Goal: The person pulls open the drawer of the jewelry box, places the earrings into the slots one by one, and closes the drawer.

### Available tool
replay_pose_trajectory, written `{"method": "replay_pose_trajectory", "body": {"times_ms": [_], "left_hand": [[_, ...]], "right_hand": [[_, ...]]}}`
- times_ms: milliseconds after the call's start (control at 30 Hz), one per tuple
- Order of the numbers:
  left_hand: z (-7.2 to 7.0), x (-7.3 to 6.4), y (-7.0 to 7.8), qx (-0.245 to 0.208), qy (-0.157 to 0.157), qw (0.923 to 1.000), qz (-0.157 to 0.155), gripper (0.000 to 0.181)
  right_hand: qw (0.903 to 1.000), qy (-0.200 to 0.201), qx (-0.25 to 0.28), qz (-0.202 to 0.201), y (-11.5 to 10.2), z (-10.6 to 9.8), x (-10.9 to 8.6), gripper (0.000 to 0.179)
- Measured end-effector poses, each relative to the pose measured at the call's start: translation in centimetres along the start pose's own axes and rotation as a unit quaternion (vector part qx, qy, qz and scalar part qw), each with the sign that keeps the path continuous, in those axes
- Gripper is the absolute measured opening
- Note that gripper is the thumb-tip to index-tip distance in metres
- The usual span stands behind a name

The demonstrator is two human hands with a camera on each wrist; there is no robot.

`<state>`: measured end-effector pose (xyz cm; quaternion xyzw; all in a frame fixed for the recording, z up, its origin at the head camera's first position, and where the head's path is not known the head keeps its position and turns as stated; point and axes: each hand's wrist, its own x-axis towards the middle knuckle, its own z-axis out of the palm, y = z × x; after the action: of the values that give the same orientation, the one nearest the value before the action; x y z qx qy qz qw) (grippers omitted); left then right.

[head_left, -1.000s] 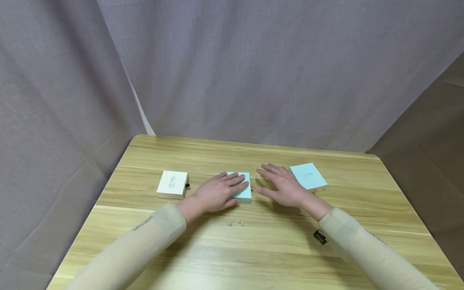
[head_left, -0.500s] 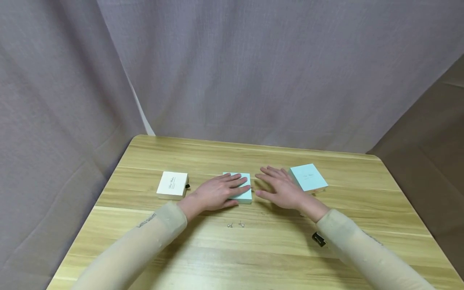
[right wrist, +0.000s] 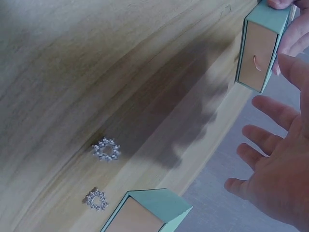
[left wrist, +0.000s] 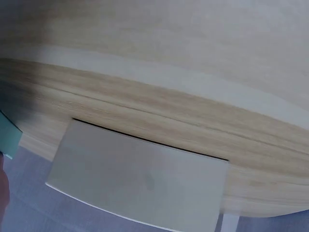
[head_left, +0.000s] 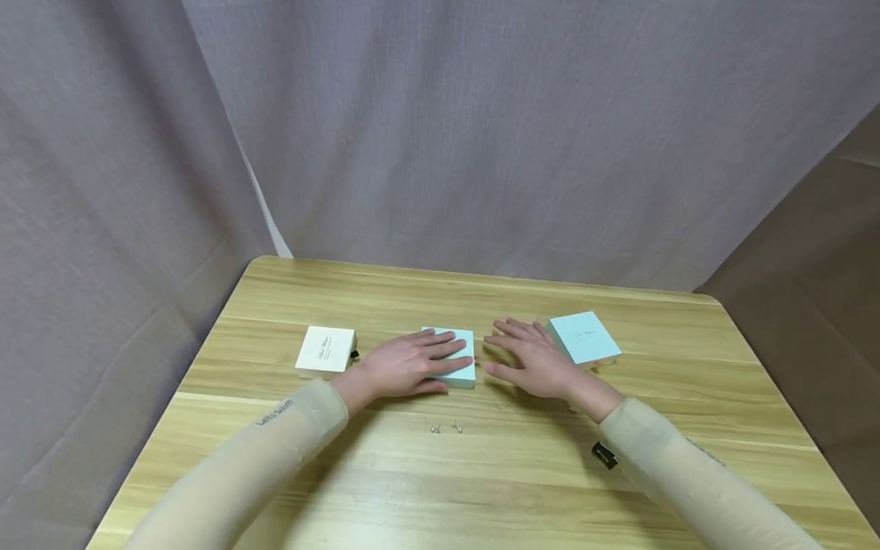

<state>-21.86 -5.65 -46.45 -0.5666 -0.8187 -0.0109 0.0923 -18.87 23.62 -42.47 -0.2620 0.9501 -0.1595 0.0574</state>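
Observation:
My left hand (head_left: 409,365) lies flat on the middle mint box (head_left: 466,374), its straight fingers spread across the lid. In the right wrist view this drawer box (right wrist: 258,50) shows a peach front with a small pull loop. My right hand (head_left: 532,363) hovers with spread fingers between that box and the right mint box (head_left: 584,336), holding nothing. Two small, shiny earrings (head_left: 457,427) lie on the table in front of the middle box. Two sparkly wreath-shaped pieces (right wrist: 106,149) lie beside the right box in the right wrist view; my right wrist mostly hides them from the head view.
A white box (head_left: 326,349) with printed script and a black pull tab stands at the left. A small black object (head_left: 605,456) lies by my right sleeve. The wooden table (head_left: 412,489) is bordered by grey curtains (head_left: 481,137) at the back and sides.
My left hand slides very slightly left on the middle box, uncovering a bit more of its lid than a second ago. My right hand stays nearly still.

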Motion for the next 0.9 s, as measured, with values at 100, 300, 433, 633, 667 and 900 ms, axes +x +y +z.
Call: {"method": "replay_pose_trajectory", "body": {"times_ms": [100, 300, 433, 633, 667, 900], "left_hand": [[0.0, -0.3, -0.1, -0.001, 0.002, 1.0000, 0.005, 0.059], [0.2, -0.6, -0.3, -0.003, 0.008, 0.9999, 0.010, 0.058], [0.1, -0.6, -0.3, 0.001, 0.010, 0.9999, 0.014, 0.058], [-0.1, -0.6, -0.3, 0.007, 0.002, 0.9999, 0.013, 0.059], [-0.1, -0.6, -0.3, 0.008, 0.001, 0.9999, 0.013, 0.059], [-0.1, -0.5, -0.3, 0.011, -0.002, 0.9999, 0.012, 0.059]], "right_hand": [[1.0000, 0.004, -0.002, -0.005, 0.0, 0.1, 0.1, 0.058], [0.9997, 0.012, -0.001, -0.022, 0.0, 0.4, 0.6, 0.050], [0.9992, 0.019, 0.004, -0.034, 0.1, 0.7, 1.0, 0.041], [0.9987, 0.029, 0.019, -0.036, 0.3, 1.3, 1.8, 0.027], [0.9987, 0.031, 0.023, -0.035, 0.3, 1.5, 2.0, 0.024], [0.9982, 0.036, 0.037, -0.032, 0.3, 2.0, 2.9, 0.010]]}}
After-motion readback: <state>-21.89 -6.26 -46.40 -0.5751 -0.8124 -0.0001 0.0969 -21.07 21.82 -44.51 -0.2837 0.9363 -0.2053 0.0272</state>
